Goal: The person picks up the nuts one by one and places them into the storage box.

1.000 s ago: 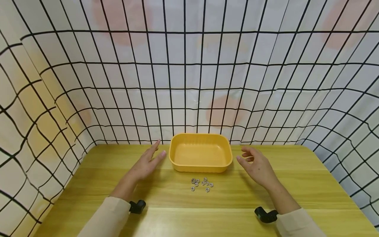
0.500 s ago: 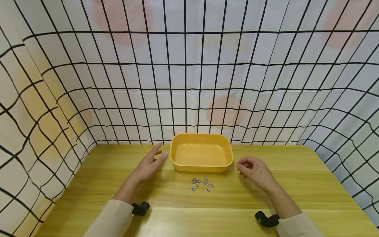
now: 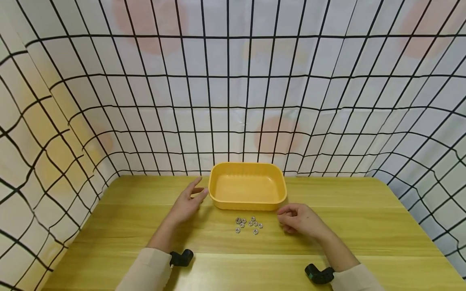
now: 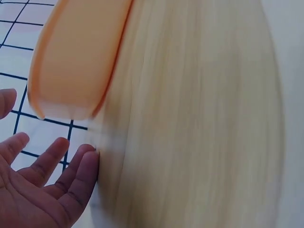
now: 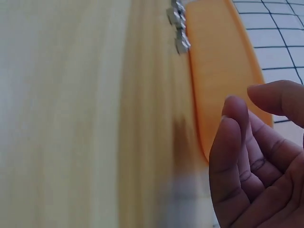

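A yellow plastic tray (image 3: pixel 247 206) stands at the back middle of the table, with nothing in it. In front of it lie several small metal hex nuts (image 3: pixel 255 223) in a loose cluster. My left hand (image 3: pixel 185 207) hovers at the tray's left end, fingers spread and thumb tip close to the wall. Off the tray's front right corner is my right hand (image 3: pixel 303 220), just right of the nuts, its fingers bent loosely. In the right wrist view, a gap shows between thumb and fingertips, and the palm (image 5: pixel 275 199) holds nothing.
The wooden table (image 3: pixel 233 270) ends at a white curtain (image 3: pixel 233 93) with a black grid, which also closes in both sides. Black wrist cameras (image 3: pixel 182 258) sit on both forearms.
My right hand has moved left and nearer to me, toward the nuts, and its fingers have bent in. The left hand has shifted slightly right. Tray and nuts stay in place.
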`<state>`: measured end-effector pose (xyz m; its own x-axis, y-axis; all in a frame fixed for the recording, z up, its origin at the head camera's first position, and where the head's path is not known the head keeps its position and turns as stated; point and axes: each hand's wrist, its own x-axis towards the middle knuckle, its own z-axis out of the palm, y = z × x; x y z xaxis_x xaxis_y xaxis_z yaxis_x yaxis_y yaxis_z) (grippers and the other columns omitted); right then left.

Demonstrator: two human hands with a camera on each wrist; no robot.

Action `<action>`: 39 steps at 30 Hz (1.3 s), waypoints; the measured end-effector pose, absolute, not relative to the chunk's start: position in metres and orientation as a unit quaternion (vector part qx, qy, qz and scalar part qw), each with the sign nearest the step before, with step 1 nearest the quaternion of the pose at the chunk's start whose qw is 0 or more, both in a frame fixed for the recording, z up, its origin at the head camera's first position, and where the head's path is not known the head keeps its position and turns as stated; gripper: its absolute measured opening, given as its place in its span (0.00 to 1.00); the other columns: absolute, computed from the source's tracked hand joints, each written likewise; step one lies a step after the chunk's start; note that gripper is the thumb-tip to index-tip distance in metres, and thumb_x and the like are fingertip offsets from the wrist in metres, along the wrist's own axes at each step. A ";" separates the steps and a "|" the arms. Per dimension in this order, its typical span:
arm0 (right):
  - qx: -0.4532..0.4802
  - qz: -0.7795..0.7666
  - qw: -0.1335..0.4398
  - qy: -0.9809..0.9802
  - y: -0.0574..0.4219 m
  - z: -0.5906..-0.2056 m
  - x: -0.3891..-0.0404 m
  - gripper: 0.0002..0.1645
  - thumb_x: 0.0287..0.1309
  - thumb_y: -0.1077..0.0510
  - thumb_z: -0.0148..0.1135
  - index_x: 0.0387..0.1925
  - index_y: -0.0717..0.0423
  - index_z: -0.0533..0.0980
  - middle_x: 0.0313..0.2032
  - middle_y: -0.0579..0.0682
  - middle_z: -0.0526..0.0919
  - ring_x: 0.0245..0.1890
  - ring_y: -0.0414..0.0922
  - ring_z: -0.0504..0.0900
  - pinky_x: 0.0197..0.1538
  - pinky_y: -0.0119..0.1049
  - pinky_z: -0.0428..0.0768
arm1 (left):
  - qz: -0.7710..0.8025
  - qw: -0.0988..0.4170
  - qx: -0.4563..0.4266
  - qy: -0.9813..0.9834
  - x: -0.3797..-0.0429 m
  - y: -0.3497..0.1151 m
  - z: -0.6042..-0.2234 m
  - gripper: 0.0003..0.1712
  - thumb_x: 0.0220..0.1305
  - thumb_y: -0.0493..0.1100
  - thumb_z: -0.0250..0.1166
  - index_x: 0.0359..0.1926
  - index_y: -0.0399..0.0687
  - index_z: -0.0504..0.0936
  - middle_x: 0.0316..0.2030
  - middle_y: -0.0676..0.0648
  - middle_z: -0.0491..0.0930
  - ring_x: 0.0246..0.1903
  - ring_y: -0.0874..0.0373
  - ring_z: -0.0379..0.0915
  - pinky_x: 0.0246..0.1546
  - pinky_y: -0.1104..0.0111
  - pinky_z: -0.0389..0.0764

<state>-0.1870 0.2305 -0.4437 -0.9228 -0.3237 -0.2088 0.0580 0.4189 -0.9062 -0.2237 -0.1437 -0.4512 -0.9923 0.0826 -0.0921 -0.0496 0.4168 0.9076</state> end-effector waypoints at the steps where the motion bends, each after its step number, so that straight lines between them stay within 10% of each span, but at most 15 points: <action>1: -0.081 -0.535 0.184 0.821 0.228 -0.445 -0.186 0.21 0.67 0.57 0.65 0.53 0.71 0.77 0.32 0.54 0.84 0.29 0.44 0.82 0.33 0.33 0.85 | 0.551 0.061 0.008 0.832 -0.224 -0.142 -0.452 0.38 0.76 0.57 0.58 0.80 0.60 0.57 0.69 0.35 0.71 0.61 0.37 0.77 0.55 0.53 0.83; 39: -0.104 -0.465 0.161 0.864 0.175 -0.466 -0.180 0.10 0.59 0.57 0.72 0.34 0.56 0.78 0.18 0.45 0.77 0.14 0.39 0.75 0.18 0.30 0.75 | 0.709 0.014 -0.057 0.703 -0.228 -0.102 -0.473 0.27 0.77 0.43 0.56 0.74 0.55 0.70 0.74 0.37 0.63 0.60 0.42 0.73 0.35 0.67 0.86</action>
<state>-0.1802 0.1754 -0.4663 -0.9262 -0.3301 -0.1822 -0.0295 0.5453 -0.8377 -0.2285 -0.1025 -0.4728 -0.9931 -0.0608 -0.0998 -0.0993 -0.0107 0.9950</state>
